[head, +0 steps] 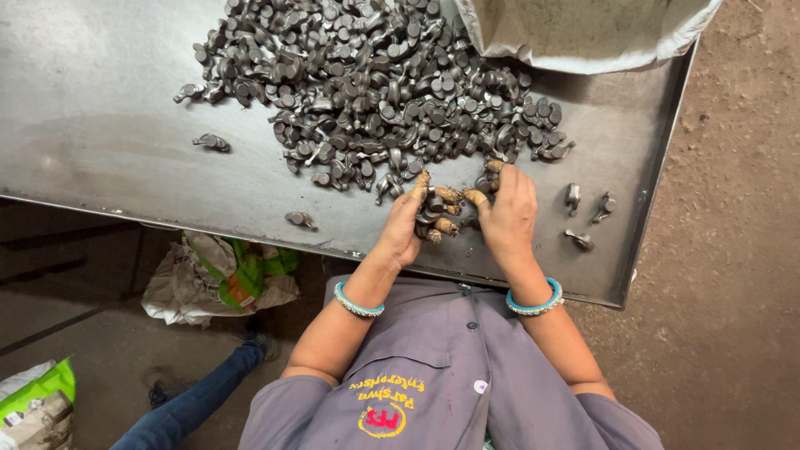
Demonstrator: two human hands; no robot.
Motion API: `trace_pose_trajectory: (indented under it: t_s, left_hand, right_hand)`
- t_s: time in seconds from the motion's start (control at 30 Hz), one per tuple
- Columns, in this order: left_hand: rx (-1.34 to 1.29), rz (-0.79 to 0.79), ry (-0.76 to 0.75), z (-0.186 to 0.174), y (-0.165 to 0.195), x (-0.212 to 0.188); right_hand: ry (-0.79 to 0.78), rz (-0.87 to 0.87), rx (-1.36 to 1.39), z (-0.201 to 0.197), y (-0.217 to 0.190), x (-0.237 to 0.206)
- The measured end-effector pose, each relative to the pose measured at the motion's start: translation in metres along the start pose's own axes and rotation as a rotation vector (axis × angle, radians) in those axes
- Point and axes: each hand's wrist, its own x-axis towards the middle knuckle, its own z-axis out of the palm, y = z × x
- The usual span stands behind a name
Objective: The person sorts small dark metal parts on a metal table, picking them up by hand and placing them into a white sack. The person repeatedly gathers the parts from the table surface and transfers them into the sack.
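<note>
A large heap of small dark forged metal parts [375, 75] lies on a grey sheet-metal table [100, 125]. At the heap's near edge, my left hand [404, 225] is curled around a handful of these parts [433, 212], with fingertip guards on the fingers. Close beside it, my right hand [510, 212] has its thumb and fingers closed on a part at the heap's edge. Both wrists wear blue bangles. My grey shirt fills the bottom of the view.
A white sack [583, 33] rests on the table's far right corner. Three loose parts [579, 240] lie right of my hands, and single parts [300, 219] to the left. Below the table are a crumpled bag [217, 279], a green bag [37, 400] and another person's jeans-clad leg [200, 400].
</note>
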Motion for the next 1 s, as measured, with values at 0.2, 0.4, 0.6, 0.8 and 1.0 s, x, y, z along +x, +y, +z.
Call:
trace_pose_trajectory:
  t_s: [0.2,0.4,0.6,0.8,1.0]
  left_hand:
    - [0.010,0.010,-0.002,0.003,-0.001,0.000]
    - [0.027,-0.044,-0.026,0.009,-0.005,-0.001]
    - [0.061,-0.053,-0.103,0.021,0.000,-0.006]
    - [-0.008,-0.104,-0.127,0.025,-0.003,-0.005]
    - [-0.197,-0.114,-0.066,0.014,-0.009,0.006]
  right_hand:
    - [-0.228,0.447,0.991,-0.010,0.063,-0.007]
    - [-0.340,0.751,1.814,-0.014,0.108,-0.031]
    - [-0.370,0.807,1.760,-0.016,0.106,-0.033]
    - [-0.419,0.496,1.416,-0.031,0.059,-0.028]
    - [-0.211,0.035,0.650,-0.055,0.016,-0.012]
